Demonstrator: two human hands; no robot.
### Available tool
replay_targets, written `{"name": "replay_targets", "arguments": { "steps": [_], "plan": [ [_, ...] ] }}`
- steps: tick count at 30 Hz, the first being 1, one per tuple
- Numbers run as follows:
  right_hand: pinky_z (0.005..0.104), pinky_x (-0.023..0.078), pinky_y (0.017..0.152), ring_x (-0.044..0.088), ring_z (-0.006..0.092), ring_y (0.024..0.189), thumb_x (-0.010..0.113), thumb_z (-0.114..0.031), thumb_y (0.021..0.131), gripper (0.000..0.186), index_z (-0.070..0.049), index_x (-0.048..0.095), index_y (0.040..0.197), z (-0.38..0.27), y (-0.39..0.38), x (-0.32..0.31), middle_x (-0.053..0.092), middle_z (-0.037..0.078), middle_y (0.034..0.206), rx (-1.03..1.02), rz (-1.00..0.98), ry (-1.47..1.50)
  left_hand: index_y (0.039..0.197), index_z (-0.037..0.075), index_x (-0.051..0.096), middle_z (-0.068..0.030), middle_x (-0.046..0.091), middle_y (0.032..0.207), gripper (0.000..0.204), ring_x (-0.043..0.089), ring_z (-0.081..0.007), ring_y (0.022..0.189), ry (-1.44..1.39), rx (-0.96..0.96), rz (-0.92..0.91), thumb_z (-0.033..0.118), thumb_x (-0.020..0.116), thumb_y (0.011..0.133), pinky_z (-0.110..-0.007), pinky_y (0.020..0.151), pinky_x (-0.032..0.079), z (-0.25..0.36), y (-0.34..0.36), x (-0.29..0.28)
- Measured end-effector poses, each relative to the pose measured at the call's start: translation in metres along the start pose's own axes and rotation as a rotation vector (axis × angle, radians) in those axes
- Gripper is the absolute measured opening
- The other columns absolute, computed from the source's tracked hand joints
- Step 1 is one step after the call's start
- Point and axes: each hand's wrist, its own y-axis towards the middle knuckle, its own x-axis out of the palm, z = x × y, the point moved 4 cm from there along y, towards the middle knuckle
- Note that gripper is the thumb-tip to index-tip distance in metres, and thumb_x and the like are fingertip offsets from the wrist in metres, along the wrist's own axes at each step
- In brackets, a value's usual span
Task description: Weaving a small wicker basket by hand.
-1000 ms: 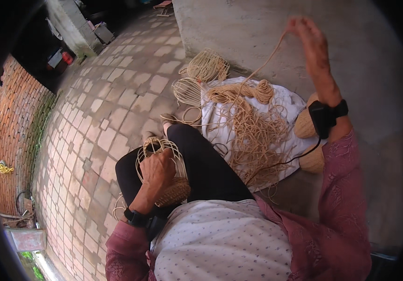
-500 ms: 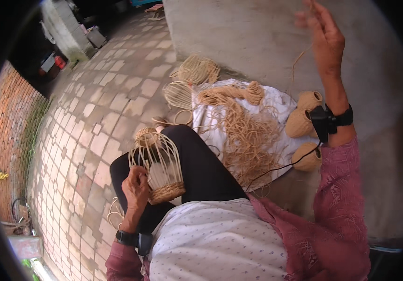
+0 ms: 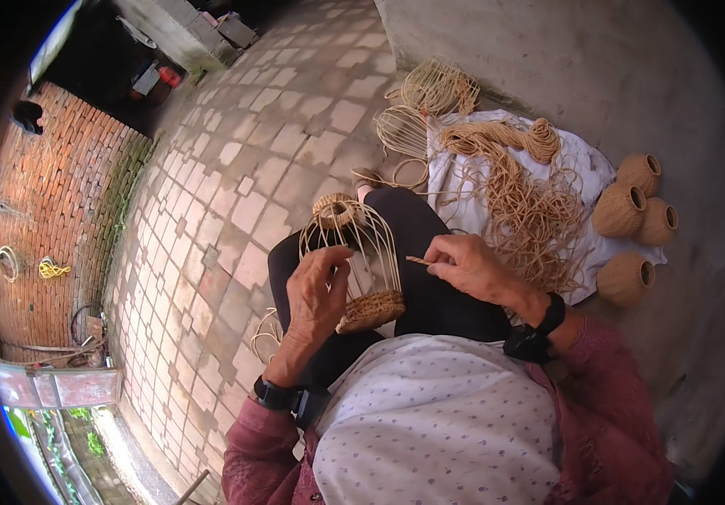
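A cage-like basket frame (image 3: pixel 371 252) of pale ribs, with a woven ring at the top and a braided band at the bottom, rests on my black-trousered lap. Curled against its left side, my left hand (image 3: pixel 318 295) grips the ribs. Just right of the frame, my right hand (image 3: pixel 472 268) pinches the end of a short piece of tan cord (image 3: pixel 417 260). Beyond my right knee a white cloth (image 3: pixel 442 177) carries coiled cord (image 3: pixel 539 141) and a loose tangle of it (image 3: pixel 518 210).
Several round woven pots (image 3: pixel 619 210) sit at the right. Two more rib frames (image 3: pixel 434 84) lie beside a concrete wall (image 3: pixel 547 42). A paved floor (image 3: pixel 202 210) runs leftward to a brick wall (image 3: pixel 51 185) with a yellow rope (image 3: pixel 53 268) and a metal panel (image 3: pixel 63 385) below.
My right hand has come down from high at the upper right to beside the frame. My left hand has moved along the frame's side. The view has shifted, showing more brick wall.
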Motion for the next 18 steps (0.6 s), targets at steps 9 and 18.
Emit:
{"name": "replay_targets", "arguments": {
  "steps": [9, 18],
  "plan": [
    [0.0459, 0.05, 0.067, 0.063, 0.0386, 0.075, 0.066, -0.016, 0.077, 0.014, -0.002, 0.063, 0.08, -0.002, 0.029, 0.048, 0.064, 0.017, 0.077, -0.14, -0.08, -0.339, 0.111, 0.011, 0.059, -0.0107, 0.065, 0.075, 0.04, 0.065, -0.0295, 0.071, 0.384, 0.242, -0.348, -0.001, 0.059, 0.073, -0.041, 0.057, 0.05, 0.027, 0.013, 0.037],
    [0.0466, 0.051, 0.068, 0.065, 0.0382, 0.074, 0.064, -0.015, 0.077, 0.012, -0.004, 0.066, 0.081, 0.008, 0.028, 0.052, 0.066, 0.018, 0.074, -0.107, -0.005, -0.154, 0.109, 0.014, 0.059, -0.0145, 0.062, 0.067, 0.034, 0.064, -0.0345, 0.063, 0.415, 0.047, -0.412, 0.005, 0.058, 0.076, -0.046, 0.055, 0.049, 0.017, 0.018, 0.045]
  ]
}}
